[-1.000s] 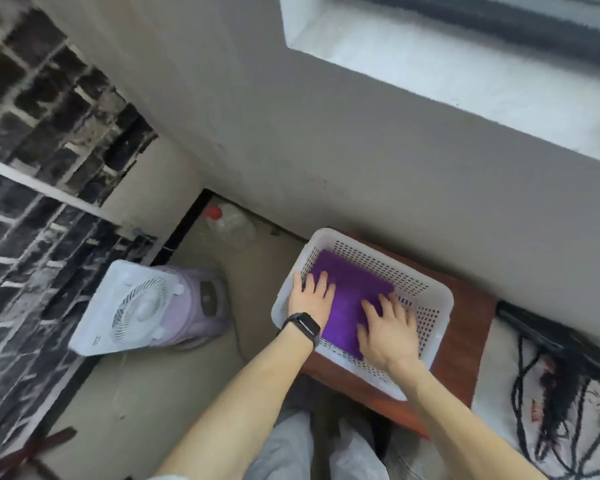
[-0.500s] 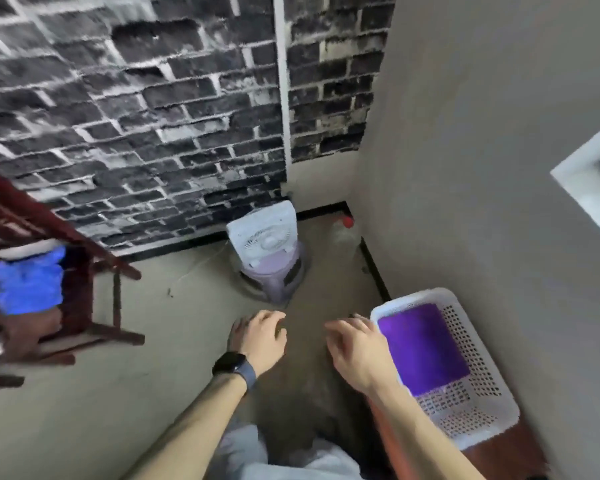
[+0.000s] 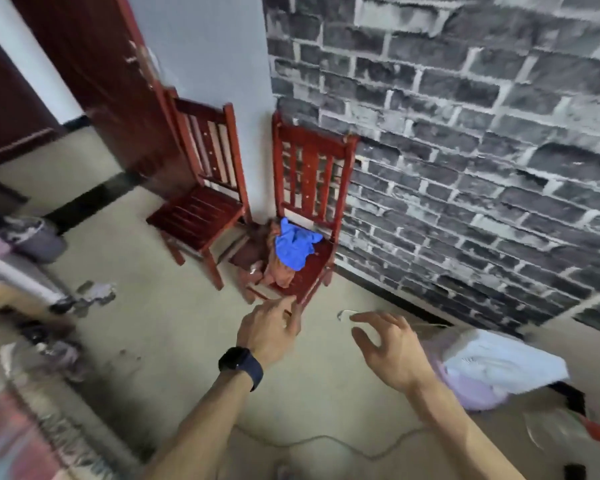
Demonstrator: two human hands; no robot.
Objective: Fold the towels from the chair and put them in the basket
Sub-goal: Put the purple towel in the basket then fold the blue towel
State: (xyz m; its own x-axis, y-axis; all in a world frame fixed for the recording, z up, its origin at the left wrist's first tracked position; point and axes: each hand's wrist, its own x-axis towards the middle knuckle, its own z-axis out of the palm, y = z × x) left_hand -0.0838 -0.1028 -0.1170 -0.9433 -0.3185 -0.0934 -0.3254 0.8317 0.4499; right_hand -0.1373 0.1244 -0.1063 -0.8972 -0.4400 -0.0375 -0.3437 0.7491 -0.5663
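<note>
A red wooden chair [image 3: 312,168] stands against the grey brick wall. On its seat lies a crumpled blue towel [image 3: 294,247] on top of a brownish-orange one [image 3: 280,274]. My left hand [image 3: 269,332], with a dark watch on the wrist, reaches toward the front edge of that seat, fingers loosely spread and empty. My right hand [image 3: 387,351] hovers to the right over the floor, fingers apart, holding nothing. The basket is out of view.
A second red chair [image 3: 201,202] with a bare seat stands left of the first. A white and lilac fan [image 3: 492,368] sits on the floor at the right, with a cord [image 3: 326,441] trailing across the floor. A grey bin [image 3: 37,237] and clutter lie at the left.
My view has swung left from the basket with the purple towel to the chairs. Both hands left the basket and now reach toward the chair with the towels.
</note>
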